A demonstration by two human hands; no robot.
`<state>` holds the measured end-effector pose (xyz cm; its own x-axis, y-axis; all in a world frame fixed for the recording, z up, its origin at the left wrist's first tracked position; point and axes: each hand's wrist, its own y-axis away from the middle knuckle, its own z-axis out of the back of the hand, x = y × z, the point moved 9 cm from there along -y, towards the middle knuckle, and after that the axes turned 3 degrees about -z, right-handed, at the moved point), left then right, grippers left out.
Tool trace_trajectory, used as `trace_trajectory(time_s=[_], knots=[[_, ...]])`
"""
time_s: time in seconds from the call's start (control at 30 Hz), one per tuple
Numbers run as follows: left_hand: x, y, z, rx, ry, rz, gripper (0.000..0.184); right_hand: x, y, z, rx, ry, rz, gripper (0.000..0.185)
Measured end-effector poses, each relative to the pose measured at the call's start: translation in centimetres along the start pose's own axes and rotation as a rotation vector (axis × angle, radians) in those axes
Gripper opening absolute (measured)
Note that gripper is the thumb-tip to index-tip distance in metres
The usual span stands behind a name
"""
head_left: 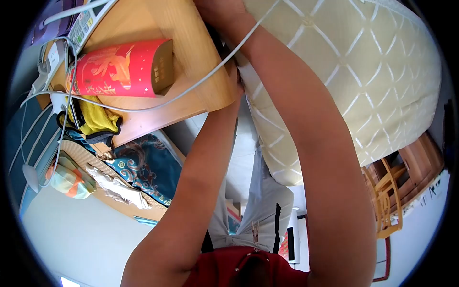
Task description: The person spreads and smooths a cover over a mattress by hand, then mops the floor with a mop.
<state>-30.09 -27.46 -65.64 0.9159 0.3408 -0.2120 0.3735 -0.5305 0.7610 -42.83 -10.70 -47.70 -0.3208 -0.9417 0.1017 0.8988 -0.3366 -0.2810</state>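
Observation:
Both my arms reach forward into the narrow gap between a wooden bedside cabinet and a cream mattress with a white diamond pattern. Past the cabinet's rounded corner, only a sliver of my left hand shows; its fingers are hidden. At the top edge, my right hand is partly cut off beside the cabinet, and its fingers do not show. A white cable hangs in a curve across the cabinet top and passes over my right wrist. Whatever either hand touches is out of sight.
On the cabinet lie a red gift box with gold print, a remote control, a power strip and a yellow-black cloth item. Blue patterned fabric and a cap are at left. A wooden chair stands at right.

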Motion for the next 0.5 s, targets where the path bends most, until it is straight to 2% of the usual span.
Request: trace_trajectory(time_s=[0.03, 0.17, 0.2, 0.3, 0.4, 0.5], knots=[[-0.3, 0.0, -0.1, 0.003, -0.006, 0.0, 0.041, 0.0, 0.0, 0.1, -0.033, 0.011, 0.002, 0.027], [0.1, -0.4, -1.1, 0.012, -0.03, 0.023, 0.04, 0.8, -0.4, -1.3, 0.068, 0.138, 0.033, 0.032], [0.2, -0.5, -1.4, 0.016, -0.034, 0.024, 0.04, 1.1, -0.2, -2.0, 0.153, 0.172, 0.069, 0.034], [0.6, -0.3, -2.0, 0.032, -0.069, 0.046, 0.04, 1.5, -0.8, -3.2, 0.164, 0.235, 0.012, 0.036], [1.8, 0.7, -2.5, 0.041, -0.131, 0.084, 0.04, 1.6, -1.0, -1.7, 0.096, 0.241, -0.009, 0.035], [2.9, 3.2, -1.3, -0.01, -0.202, 0.128, 0.04, 1.4, -1.0, -1.1, 0.238, 0.143, 0.018, 0.032]])
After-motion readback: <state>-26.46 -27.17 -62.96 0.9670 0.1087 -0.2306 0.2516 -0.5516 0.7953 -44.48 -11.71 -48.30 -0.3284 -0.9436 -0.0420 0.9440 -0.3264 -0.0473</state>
